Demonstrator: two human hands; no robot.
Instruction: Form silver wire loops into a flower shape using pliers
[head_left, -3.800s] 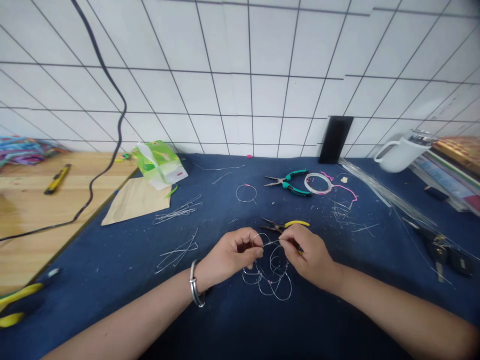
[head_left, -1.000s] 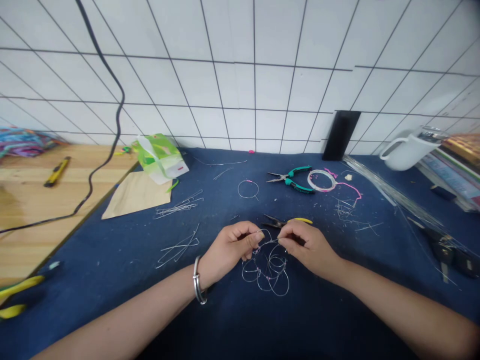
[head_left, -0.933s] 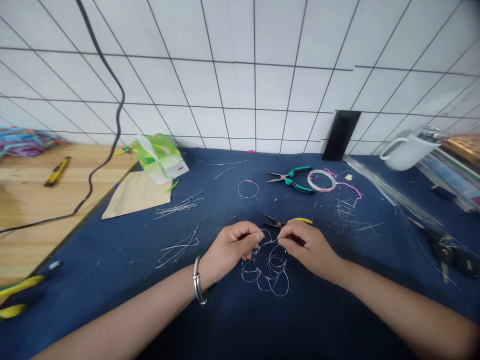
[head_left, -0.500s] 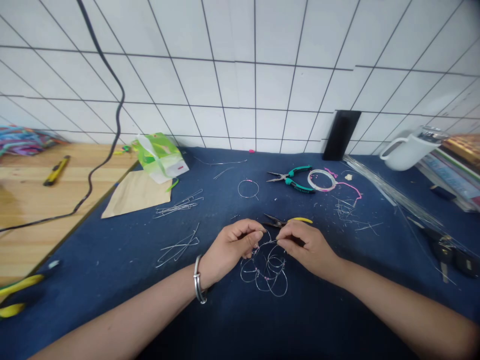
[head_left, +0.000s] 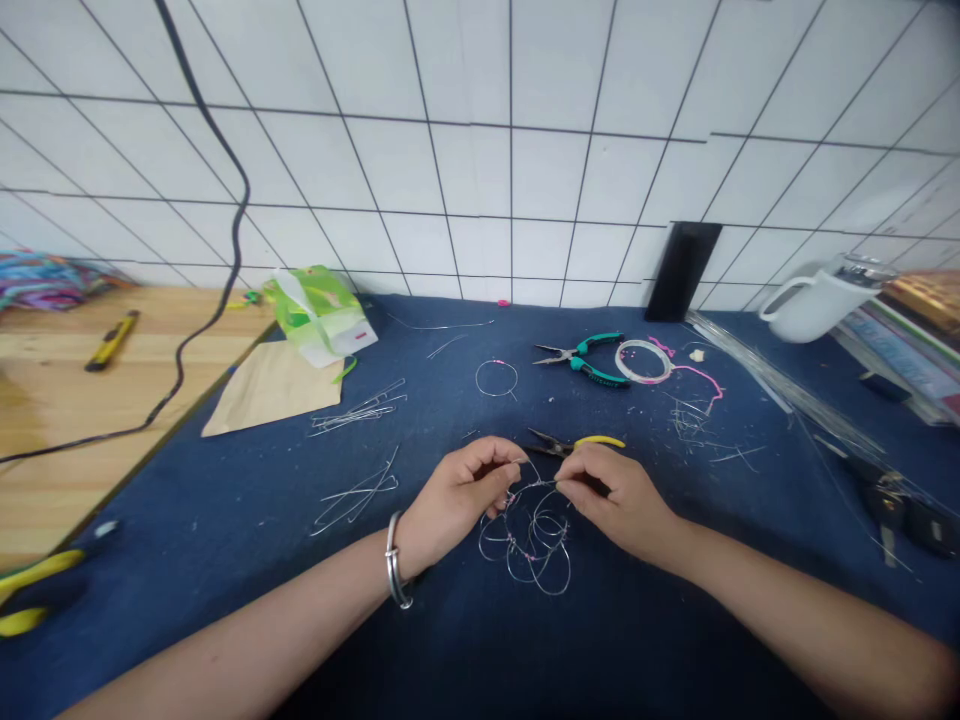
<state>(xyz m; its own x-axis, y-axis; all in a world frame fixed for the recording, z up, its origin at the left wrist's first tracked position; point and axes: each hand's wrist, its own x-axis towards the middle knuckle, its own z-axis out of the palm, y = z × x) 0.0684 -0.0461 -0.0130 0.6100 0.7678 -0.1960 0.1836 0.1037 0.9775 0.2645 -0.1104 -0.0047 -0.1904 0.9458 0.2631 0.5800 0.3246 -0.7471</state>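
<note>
Between my two hands hangs a looped wire piece [head_left: 536, 555], made of several thin silver rings with small pink beads along it. My left hand [head_left: 472, 487], with a silver bangle [head_left: 394, 562] at the wrist, pinches the wire at its upper left. My right hand [head_left: 611, 490] pinches the wire at its upper right, thumb against forefinger. Just beyond my fingers lie yellow-handled pliers [head_left: 553, 443], partly hidden by my right hand. Farther back rests a single wire ring [head_left: 496, 378] with pink beads at its top.
Green-handled pliers [head_left: 600, 372] lie beside a white round dish [head_left: 643, 362] with pink beads. Bent wires [head_left: 356, 492] lie at left, near a brown paper sheet [head_left: 274, 390]. Wire scraps [head_left: 694, 420], keys [head_left: 892, 510] and a white mug [head_left: 806, 305] are at right.
Both hands keep their pinch on the wire piece. They stand very slightly farther apart, and the hanging loops have shifted a little left.
</note>
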